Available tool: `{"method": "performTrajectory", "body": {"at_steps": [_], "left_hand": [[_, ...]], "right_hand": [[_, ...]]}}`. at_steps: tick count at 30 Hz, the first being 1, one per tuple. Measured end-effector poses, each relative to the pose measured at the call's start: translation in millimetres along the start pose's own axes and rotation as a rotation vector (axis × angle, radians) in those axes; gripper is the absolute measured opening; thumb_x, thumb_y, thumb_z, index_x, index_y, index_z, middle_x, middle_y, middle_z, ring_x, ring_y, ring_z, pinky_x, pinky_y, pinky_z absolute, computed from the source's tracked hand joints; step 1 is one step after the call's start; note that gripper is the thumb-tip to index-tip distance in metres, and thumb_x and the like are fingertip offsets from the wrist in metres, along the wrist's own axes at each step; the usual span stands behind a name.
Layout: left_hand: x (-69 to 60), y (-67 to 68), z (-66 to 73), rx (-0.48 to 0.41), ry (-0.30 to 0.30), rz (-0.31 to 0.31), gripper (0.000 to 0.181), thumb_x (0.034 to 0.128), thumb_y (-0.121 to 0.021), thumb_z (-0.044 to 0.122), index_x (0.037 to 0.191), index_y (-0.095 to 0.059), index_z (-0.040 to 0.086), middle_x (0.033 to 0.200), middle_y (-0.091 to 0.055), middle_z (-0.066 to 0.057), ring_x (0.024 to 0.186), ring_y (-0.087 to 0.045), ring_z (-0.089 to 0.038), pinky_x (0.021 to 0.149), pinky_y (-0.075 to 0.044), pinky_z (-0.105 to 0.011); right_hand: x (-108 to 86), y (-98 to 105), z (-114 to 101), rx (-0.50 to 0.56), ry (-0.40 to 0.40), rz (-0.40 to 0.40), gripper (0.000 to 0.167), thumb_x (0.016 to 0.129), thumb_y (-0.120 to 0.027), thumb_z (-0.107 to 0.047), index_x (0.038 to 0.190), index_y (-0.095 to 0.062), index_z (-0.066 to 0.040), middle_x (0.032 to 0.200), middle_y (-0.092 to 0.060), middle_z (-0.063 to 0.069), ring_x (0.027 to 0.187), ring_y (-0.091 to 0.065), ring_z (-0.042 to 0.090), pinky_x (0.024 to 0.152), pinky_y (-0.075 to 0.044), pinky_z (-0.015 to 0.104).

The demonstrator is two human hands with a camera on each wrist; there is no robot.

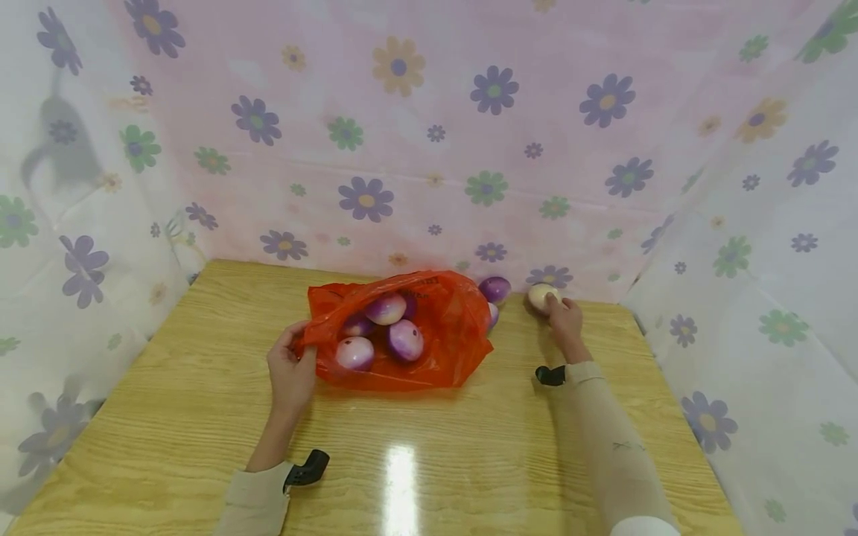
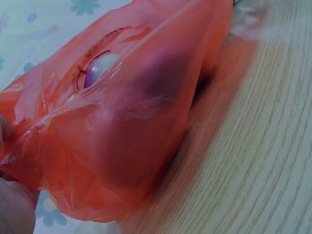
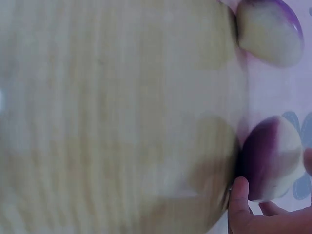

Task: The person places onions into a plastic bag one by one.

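Note:
A red plastic bag lies on its side, its mouth facing the front left, with several purple-and-white turnips inside. My left hand grips the bag's rim at its left end; in the left wrist view the thin film stretches from the fingers over dark round shapes. At the table's back edge, my right hand holds a turnip between thumb and fingers. In the right wrist view the fingers touch that turnip's side. The bag hides part of its contents.
Another purple turnip sits behind the bag's right end, with a paler one partly hidden beside it. The wooden table meets a flower-patterned cloth at the back. Black wrist mounts stick out from both sleeves.

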State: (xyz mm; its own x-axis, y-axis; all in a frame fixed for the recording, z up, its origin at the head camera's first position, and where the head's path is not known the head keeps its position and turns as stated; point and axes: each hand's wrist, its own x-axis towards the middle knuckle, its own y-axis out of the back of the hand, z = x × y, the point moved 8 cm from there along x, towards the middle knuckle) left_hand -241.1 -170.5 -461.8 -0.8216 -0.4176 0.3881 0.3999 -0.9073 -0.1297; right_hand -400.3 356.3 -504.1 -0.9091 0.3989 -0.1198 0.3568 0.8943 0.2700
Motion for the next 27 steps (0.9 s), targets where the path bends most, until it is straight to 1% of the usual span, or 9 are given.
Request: {"method": "performTrajectory", "body": {"at_steps": [4, 7, 11, 17, 20, 23, 25, 27], "left_hand": [[0.4, 0.1, -1.6, -0.002, 0.014, 0.002, 0.025, 0.0945, -0.054, -0.015, 0.116, -0.066, -0.013, 0.098, -0.068, 0.016, 0.091, -0.063, -0.003, 0.081, -0.053, -0.011], [0.3, -0.1, -2.2, -0.001, 0.024, 0.001, 0.025, 0.0942, -0.054, -0.015, 0.116, -0.066, -0.013, 0.098, -0.068, 0.015, 0.091, -0.063, -0.002, 0.081, -0.053, -0.011], [-0.4, -0.9, -2.2, 0.002, 0.026, -0.005, 0.025, 0.0944, -0.054, -0.015, 0.116, -0.066, -0.013, 0.098, -0.067, 0.015, 0.092, -0.063, -0.003, 0.081, -0.053, -0.011], [-2.0, -1.6, -1.2, 0.010, 0.034, -0.013, 0.024, 0.0953, -0.054, -0.013, 0.116, -0.066, -0.012, 0.099, -0.067, 0.013, 0.092, -0.062, -0.005, 0.083, -0.053, -0.011], [-1.8, -1.4, -1.7, 0.014, 0.039, -0.013, 0.023, 0.0955, -0.054, -0.013, 0.116, -0.066, -0.012, 0.099, -0.067, 0.013, 0.093, -0.062, -0.006, 0.083, -0.053, -0.012], [-1.1, -0.8, -2.7, 0.019, 0.045, -0.011, 0.023, 0.0959, -0.054, -0.012, 0.116, -0.066, -0.011, 0.099, -0.067, 0.012, 0.093, -0.062, -0.006, 0.083, -0.052, -0.012], [-0.7, -0.2, -3.1, 0.019, 0.051, -0.010, 0.024, 0.0959, -0.054, -0.012, 0.116, -0.066, -0.011, 0.100, -0.067, 0.013, 0.093, -0.062, -0.006, 0.083, -0.053, -0.012], [-0.4, 0.3, -3.1, 0.022, 0.058, -0.009, 0.024, 0.0962, -0.054, -0.011, 0.117, -0.066, -0.011, 0.100, -0.067, 0.013, 0.093, -0.062, -0.006, 0.083, -0.053, -0.012]], "right_hand": [[3.4, 2.5, -1.7, -0.012, -0.028, -0.038, 0.072, 0.104, -0.052, -0.029, 0.153, -0.022, 0.015, 0.158, -0.025, 0.035, 0.142, -0.040, 0.042, 0.116, -0.038, 0.046], [5.1, 4.5, -1.5, -0.061, -0.026, -0.069, 0.073, 0.103, -0.054, -0.030, 0.152, -0.025, 0.016, 0.157, -0.027, 0.035, 0.143, -0.038, 0.041, 0.116, -0.038, 0.045], [6.8, 4.0, -0.1, -0.089, -0.020, -0.125, 0.073, 0.103, -0.057, -0.031, 0.151, -0.028, 0.016, 0.157, -0.030, 0.034, 0.144, -0.037, 0.039, 0.117, -0.037, 0.044], [10.1, -0.7, 0.8, -0.055, -0.017, -0.192, 0.071, 0.102, -0.060, -0.028, 0.155, -0.029, 0.008, 0.160, -0.028, 0.029, 0.148, -0.033, 0.036, 0.121, -0.033, 0.042], [9.5, -2.6, 1.4, -0.020, -0.032, -0.228, 0.073, 0.103, -0.059, -0.026, 0.158, -0.023, 0.003, 0.162, -0.025, 0.027, 0.148, -0.033, 0.035, 0.118, -0.037, 0.038], [6.7, -3.4, 2.5, 0.030, -0.056, -0.260, 0.076, 0.102, -0.059, -0.025, 0.161, -0.016, -0.001, 0.163, -0.021, 0.027, 0.142, -0.041, 0.033, 0.108, -0.047, 0.030], [4.0, -4.1, 3.2, 0.063, -0.069, -0.276, 0.079, 0.102, -0.061, -0.023, 0.162, -0.014, -0.004, 0.164, -0.020, 0.026, 0.132, -0.048, 0.027, 0.101, -0.051, 0.026], [1.0, -5.5, 3.3, 0.094, -0.073, -0.287, 0.079, 0.101, -0.062, -0.022, 0.163, -0.015, -0.006, 0.163, -0.021, 0.025, 0.122, -0.051, 0.019, 0.099, -0.052, 0.024]]}}
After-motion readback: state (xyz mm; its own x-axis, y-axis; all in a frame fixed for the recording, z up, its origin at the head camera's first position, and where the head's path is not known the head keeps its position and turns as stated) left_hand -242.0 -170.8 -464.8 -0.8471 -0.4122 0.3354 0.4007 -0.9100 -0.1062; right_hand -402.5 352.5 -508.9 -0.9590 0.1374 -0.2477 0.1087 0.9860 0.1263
